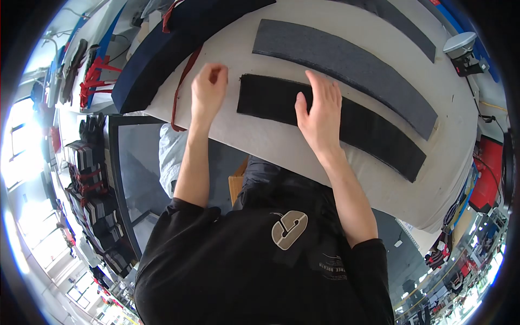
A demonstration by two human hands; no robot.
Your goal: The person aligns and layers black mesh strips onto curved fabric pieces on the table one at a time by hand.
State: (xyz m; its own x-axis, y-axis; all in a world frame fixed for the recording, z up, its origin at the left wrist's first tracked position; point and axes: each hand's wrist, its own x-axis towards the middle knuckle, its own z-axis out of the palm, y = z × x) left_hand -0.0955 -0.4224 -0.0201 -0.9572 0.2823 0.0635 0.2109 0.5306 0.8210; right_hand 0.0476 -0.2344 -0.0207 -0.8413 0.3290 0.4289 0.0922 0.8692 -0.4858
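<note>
My left hand [209,92] is raised over the pale table cover, left of a black fabric strip [374,130]. Its fingers are curled in a loose pinch, and I cannot make out what, if anything, is between them. Over the middle of that strip is my right hand [319,111], fingers stretched out and thumb apart. Whether it touches the cloth I cannot tell. Behind the black strip lies a wider grey fabric piece [346,62], flat on the table. A red strap [187,73] hangs across the table's left side.
The pale covered table [244,135] has a narrow grey strip [403,27] at the far right. A navy padded piece [162,65] rests at the back left. Stacked folded fabric [89,179] fills a rack on the left. A lamp-like device [460,46] stands at the right edge.
</note>
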